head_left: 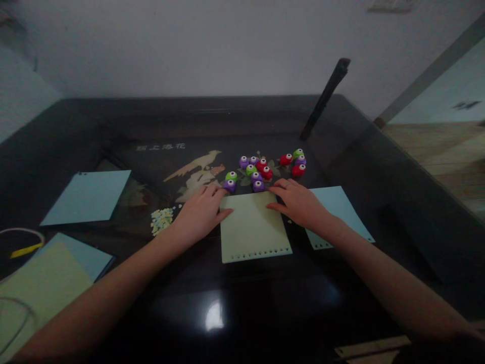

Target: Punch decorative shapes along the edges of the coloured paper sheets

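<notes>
A pale yellow-green paper sheet [254, 222] lies before me, with a row of small punched holes along its near edge. At its far left corner my left hand [200, 210] grips it, thumb over the sheet and fingers curled beside the edge. My right hand [297, 202], with a ring on one finger, grips the far right corner the same way. Just beyond the sheet stand several small purple, green and red craft punches [258, 186] with white, dark-dotted tops. A purple punch [229, 185] is close to my left fingertips.
Paper confetti [161, 221] is heaped left of my left hand. A blue sheet [333, 212] lies partly under my right forearm; another blue sheet [91, 197] and a yellow-green sheet [45, 293] lie left. A dark stick-like object [326, 98] rises at the back right.
</notes>
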`<state>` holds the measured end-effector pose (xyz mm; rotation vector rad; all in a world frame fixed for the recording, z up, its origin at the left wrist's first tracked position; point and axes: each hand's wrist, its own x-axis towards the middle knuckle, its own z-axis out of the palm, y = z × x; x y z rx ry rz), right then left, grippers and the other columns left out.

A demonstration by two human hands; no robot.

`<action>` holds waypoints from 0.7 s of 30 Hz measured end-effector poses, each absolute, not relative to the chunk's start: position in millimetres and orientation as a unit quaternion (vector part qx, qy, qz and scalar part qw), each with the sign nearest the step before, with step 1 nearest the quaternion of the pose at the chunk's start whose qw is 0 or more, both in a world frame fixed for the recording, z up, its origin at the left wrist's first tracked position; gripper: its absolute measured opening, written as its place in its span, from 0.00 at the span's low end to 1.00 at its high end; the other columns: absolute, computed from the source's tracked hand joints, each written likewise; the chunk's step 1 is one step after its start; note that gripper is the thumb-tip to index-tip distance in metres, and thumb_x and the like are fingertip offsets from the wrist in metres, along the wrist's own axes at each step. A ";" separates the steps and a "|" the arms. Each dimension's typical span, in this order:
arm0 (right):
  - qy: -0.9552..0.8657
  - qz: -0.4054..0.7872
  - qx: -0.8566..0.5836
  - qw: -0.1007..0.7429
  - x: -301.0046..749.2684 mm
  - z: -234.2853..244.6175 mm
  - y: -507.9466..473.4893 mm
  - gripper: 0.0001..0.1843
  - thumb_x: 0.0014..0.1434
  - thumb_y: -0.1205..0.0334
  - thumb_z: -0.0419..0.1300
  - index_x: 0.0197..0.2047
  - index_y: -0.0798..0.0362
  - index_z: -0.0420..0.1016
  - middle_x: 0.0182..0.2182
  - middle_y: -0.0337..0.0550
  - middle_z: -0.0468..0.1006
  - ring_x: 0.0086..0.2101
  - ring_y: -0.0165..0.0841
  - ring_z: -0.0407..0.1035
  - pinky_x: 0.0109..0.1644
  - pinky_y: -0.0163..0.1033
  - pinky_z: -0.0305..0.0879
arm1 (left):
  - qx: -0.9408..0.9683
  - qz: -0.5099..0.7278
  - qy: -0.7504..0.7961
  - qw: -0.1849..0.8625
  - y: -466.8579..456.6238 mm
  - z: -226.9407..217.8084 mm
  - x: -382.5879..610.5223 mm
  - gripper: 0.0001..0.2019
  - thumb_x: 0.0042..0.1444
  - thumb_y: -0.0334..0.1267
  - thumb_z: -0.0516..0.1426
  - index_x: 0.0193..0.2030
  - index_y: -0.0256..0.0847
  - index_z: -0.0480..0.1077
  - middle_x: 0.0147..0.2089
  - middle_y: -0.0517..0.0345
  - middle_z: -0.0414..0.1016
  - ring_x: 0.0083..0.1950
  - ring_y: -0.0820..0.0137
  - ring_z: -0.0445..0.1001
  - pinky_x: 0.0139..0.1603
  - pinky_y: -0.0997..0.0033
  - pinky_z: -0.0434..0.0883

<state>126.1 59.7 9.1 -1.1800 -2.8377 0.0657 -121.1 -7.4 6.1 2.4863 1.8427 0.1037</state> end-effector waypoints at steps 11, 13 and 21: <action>-0.916 -0.011 -0.399 0.032 127.6 -1.4 57.2 0.26 0.59 0.49 0.58 0.55 0.57 0.71 0.47 0.53 0.73 0.45 0.46 0.66 0.47 0.49 0.66 | 0.809 0.012 0.586 0.031 -9.2 8.2 -114.0 0.19 0.59 0.44 0.56 0.54 0.36 0.67 0.49 0.47 0.69 0.51 0.57 0.68 0.51 0.60 0.68; -0.915 -0.010 -0.402 0.032 127.4 -0.7 56.6 0.26 0.59 0.49 0.58 0.54 0.57 0.71 0.47 0.53 0.73 0.46 0.46 0.66 0.47 0.48 0.66 | 0.810 0.014 0.585 0.036 -9.6 8.4 -113.8 0.19 0.59 0.43 0.57 0.54 0.36 0.67 0.50 0.47 0.69 0.51 0.57 0.68 0.51 0.59 0.68; -0.915 -0.002 -0.402 0.032 127.5 0.0 56.8 0.25 0.59 0.50 0.58 0.53 0.59 0.71 0.48 0.55 0.73 0.46 0.47 0.66 0.46 0.49 0.66 | 0.809 0.041 0.583 0.057 -8.1 2.9 -117.3 0.20 0.59 0.43 0.56 0.56 0.36 0.65 0.53 0.46 0.68 0.54 0.57 0.66 0.56 0.58 0.66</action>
